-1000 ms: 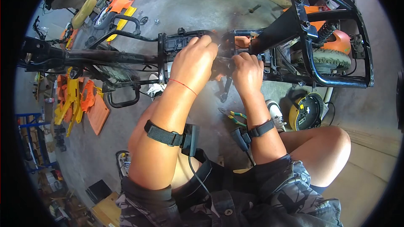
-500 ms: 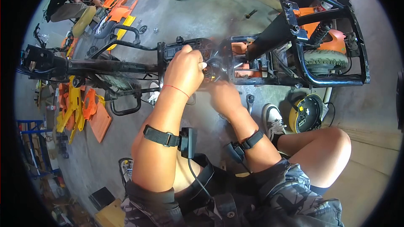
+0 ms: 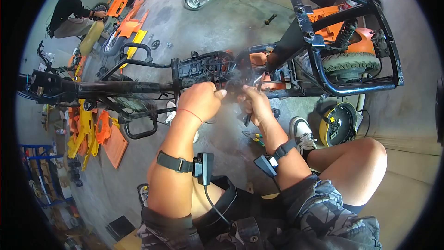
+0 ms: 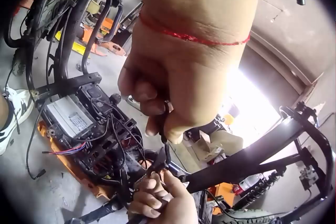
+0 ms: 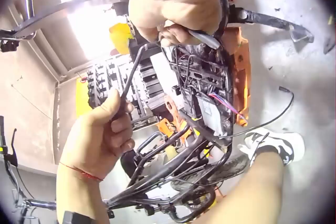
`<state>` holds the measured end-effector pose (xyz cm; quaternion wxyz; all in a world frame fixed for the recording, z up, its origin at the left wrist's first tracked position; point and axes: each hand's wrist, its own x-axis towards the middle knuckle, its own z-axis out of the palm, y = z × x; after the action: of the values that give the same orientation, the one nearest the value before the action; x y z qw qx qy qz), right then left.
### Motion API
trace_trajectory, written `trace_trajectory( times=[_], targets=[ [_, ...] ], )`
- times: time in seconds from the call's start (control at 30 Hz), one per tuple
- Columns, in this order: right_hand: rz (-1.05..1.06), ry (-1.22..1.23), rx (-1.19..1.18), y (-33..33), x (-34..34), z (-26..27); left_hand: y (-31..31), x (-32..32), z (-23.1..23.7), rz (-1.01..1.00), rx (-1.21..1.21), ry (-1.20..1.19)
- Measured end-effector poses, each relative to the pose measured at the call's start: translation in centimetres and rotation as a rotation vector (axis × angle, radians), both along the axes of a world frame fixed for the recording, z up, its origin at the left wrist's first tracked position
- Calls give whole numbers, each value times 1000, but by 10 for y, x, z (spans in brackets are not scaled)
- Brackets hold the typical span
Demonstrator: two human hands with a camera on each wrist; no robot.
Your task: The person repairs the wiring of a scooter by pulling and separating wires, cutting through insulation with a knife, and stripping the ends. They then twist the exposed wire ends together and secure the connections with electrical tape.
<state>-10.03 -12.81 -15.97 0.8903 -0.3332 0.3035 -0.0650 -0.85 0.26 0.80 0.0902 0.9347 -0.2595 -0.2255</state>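
In front of the body, my left hand (image 3: 200,103) pinches a black cable (image 5: 130,79) between thumb and curled fingers. The cable reaches across to my right hand (image 3: 258,104), whose thumb and fingers grip its other end. A slim dark tool (image 3: 248,119) with a grey, flat end (image 5: 205,39) is also held in the right hand; its kind is mostly hidden by the fingers. Both hands are at the near side of a black scooter frame (image 3: 125,86). Its open middle holds a silver box (image 4: 69,116) and tangled wires (image 4: 118,129).
Pliers (image 3: 255,138) with yellow-green handles lie on the floor below the right hand. A yellow bowl-shaped part (image 3: 340,124) stands at right by a shoe (image 3: 301,132). The rear tyre (image 3: 351,65) is at right. Orange and yellow panels (image 3: 85,127) lie left; another person (image 3: 71,11) crouches behind.
Both hands have come back toward the body from over the frame. The right hand dipped, then rose and turned so its thumb and fingertips show.
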Motion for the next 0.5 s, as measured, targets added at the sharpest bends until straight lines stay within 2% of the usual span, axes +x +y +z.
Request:
trace_trajectory(
  times=[0.23, 0.5],
  targets=[
    [6, 42, 255, 0, 7, 13, 3, -7, -2, -62, 53, -16],
    [16, -16, 545, -3, 12, 15, 2, -11, 3, -77, 178, 43]
  ],
)
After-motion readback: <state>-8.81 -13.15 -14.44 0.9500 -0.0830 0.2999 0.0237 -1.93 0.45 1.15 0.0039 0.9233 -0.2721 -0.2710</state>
